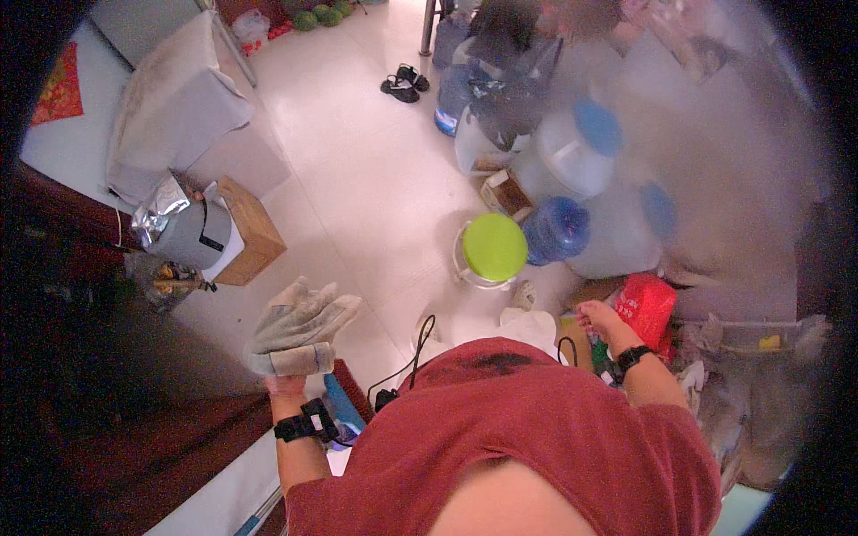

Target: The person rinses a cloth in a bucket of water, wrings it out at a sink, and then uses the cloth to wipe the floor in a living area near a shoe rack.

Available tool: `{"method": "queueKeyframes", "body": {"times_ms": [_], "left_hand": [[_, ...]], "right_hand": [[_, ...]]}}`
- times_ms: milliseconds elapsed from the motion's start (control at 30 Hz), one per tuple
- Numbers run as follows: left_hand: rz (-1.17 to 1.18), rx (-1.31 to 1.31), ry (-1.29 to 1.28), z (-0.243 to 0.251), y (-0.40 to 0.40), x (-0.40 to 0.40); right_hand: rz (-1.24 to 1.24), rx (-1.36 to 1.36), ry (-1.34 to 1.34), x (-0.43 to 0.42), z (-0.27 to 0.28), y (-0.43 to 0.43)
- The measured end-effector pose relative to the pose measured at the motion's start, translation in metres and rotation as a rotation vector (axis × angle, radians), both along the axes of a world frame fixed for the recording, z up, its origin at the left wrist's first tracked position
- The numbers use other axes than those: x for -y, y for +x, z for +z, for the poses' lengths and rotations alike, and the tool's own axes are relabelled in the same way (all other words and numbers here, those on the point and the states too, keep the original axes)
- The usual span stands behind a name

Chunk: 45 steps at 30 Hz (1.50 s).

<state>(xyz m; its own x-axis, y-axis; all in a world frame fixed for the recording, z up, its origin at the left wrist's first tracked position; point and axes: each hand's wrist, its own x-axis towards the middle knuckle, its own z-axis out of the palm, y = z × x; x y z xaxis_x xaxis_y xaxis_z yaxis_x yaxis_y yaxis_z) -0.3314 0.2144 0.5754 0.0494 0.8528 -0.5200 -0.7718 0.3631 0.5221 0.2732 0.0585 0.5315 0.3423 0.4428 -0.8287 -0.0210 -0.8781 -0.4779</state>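
Observation:
A pale grey cloth (301, 328) with finger-like lobes covers my left hand (295, 335); whether it is a worn glove or a held cloth cannot be told. That hand is out to the left, above the floor. My right hand (600, 318) is bare, its fingers bent, at the near side of a red plastic bag (647, 308). Its fingertips are too small and blurred to show whether they hold anything. Ahead of my feet is a white bucket or stool (462, 264) with a round green top (496, 247). Black bands are around both wrists.
A blue water bottle (556, 230) and an open carton (506, 194) stand beyond the green top. Large lidded containers (576, 157) line the right. At left are a grey cylindrical container (191, 231) and a cardboard box (251, 234). Black sandals (404, 84) lie on the floor.

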Motion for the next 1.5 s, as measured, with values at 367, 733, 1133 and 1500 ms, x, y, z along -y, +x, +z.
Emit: {"method": "queueKeyframes", "body": {"times_ms": [367, 733, 1133, 1500], "left_hand": [[0.003, -0.188, -0.195, -0.046, -0.024, -0.026], [0.068, -0.14, -0.087, -0.008, 0.016, -0.126], [0.079, -0.132, 0.063, 0.028, 0.027, -0.259], [-0.114, -0.077, 0.043, 0.009, -0.034, -0.438]], "right_hand": [[0.072, -0.018, -0.056, -0.097, -0.022, -0.018], [0.043, -0.108, -0.191, -0.197, -0.081, -0.025], [0.314, -0.084, -0.041, -0.421, -0.078, 0.012], [0.146, 0.099, 0.037, -0.565, 0.02, -0.031]]}}
